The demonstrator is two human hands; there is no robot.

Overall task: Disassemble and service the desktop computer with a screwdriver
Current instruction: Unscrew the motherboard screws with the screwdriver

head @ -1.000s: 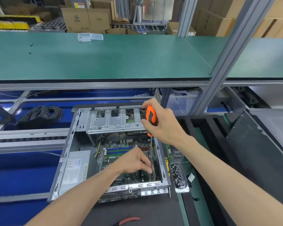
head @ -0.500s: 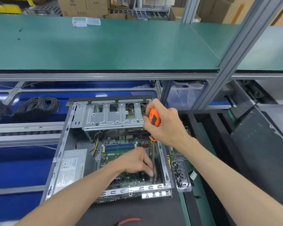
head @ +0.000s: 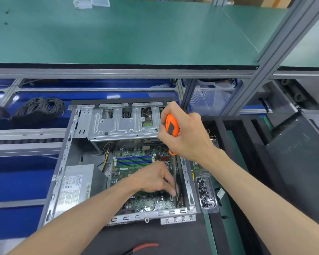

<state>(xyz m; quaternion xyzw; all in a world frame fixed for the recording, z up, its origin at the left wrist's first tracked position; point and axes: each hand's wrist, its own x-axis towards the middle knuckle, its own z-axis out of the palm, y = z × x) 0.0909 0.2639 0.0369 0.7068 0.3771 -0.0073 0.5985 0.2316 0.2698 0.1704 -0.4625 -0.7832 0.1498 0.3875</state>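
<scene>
Red-handled pliers point(head: 144, 247) at 6 o'clock on desk point(head: 173, 240). Open computer case point(head: 63, 173) centre; power-supply label point(head: 75, 188) unreadable. Left hand point(head: 155, 178) pinches screwdriver point(head: 172, 127) shaft low over motherboard point(head: 134, 162); right hand point(head: 184, 134) grips orange handle. Screw tray point(head: 207, 196) at 3 o'clock. Cable coil point(head: 41, 109) at 10 o'clock.

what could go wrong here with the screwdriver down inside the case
The screwdriver shaft runs down close to the motherboard; a slip could gouge components. The left hand steadies the shaft near its tip, so a slip might jab its fingers. A freed screw could drop into the case rather than the screw tray.
</scene>
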